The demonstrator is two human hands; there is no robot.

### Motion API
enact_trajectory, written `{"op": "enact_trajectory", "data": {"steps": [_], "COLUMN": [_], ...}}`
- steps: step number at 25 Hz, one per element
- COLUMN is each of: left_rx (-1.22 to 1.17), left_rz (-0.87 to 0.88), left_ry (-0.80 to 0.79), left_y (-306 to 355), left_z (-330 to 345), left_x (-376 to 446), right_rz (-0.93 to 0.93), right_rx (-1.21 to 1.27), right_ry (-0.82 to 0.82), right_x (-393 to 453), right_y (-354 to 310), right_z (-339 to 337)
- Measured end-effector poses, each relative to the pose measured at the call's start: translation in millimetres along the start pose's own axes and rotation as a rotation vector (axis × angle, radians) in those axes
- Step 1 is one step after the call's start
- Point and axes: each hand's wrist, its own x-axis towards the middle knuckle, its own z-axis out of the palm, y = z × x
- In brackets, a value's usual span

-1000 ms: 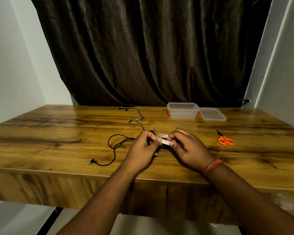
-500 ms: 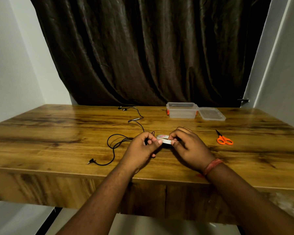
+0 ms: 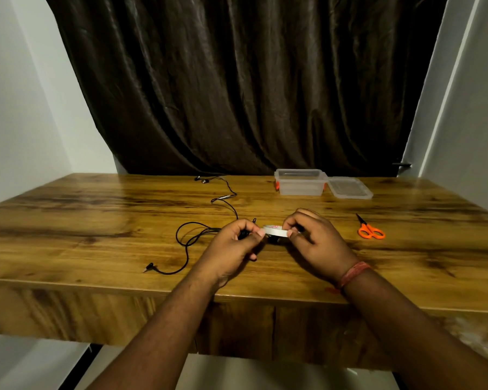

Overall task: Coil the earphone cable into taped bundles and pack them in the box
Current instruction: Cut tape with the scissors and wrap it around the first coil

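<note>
Two hands are showing above the counter [image 3: 68, 220]: the left hand [image 3: 234, 246] and the right hand [image 3: 319, 246]. One roll of white tape [image 3: 275, 230] is sitting between them. One black earphone cable [image 3: 186, 240] is lying across the wood, and it is carrying two earbuds [image 3: 202, 179] at its far end, one inline remote [image 3: 226, 197] partway along and one plug [image 3: 148, 267] at its near end. One clear plastic box [image 3: 300, 185] is standing at the back, with one lid [image 3: 350, 188] lying just beside it. One pair of orange scissors [image 3: 370, 230] is lying to the right. One red band [image 3: 352, 273] is circling the right wrist. One dark curtain [image 3: 237, 80] is hanging behind.
</note>
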Motion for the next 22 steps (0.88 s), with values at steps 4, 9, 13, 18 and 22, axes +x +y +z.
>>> {"op": "enact_trajectory", "data": {"steps": [4,9,13,18,22], "left_rx": [-0.034,-0.078,-0.234,-0.465,-0.651], "left_rz": [0.012,0.011,-0.010,0.001,-0.030], "left_ry": [0.003,-0.018,-0.002,0.005,-0.003], "left_y": [0,1,2,7,15], "left_z": [-1,-1,-2,-2,-3], "left_x": [0,1,3,1,-3], "right_rz": [0.026,0.116,0.196,0.241,0.272], "right_rx": [0.079,0.288,0.434,0.570,0.707], "right_ry": [0.025,-0.018,-0.072,-0.090,-0.081], "right_x": [0,0,1,2,3], "right_y": [1,2,9,13,12], "right_z": [-1,0,5,4,5]}}
